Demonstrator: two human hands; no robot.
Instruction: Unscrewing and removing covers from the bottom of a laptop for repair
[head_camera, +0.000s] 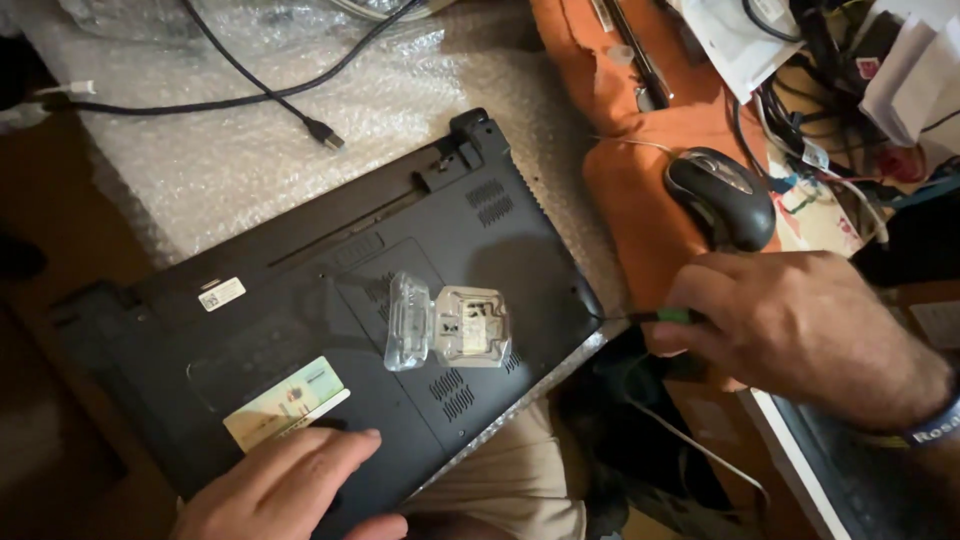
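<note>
A black laptop (300, 300) lies upside down across my lap and a sheet of bubble wrap. My left hand (285, 490) rests flat on its near bottom edge, fingers together, beside a pale sticker (285, 402). My right hand (800, 320) grips a thin tool with a green handle (672, 316), its tip touching the laptop's right edge. A small clear plastic case (448, 325), lid open, sits on the laptop's underside between the two hands.
Bubble wrap (230, 150) covers the surface behind the laptop, with a black cable and plug (322, 131) on it. A black mouse (722, 197) sits on an orange cloth (640, 210). Tangled cables and papers (830, 90) fill the far right.
</note>
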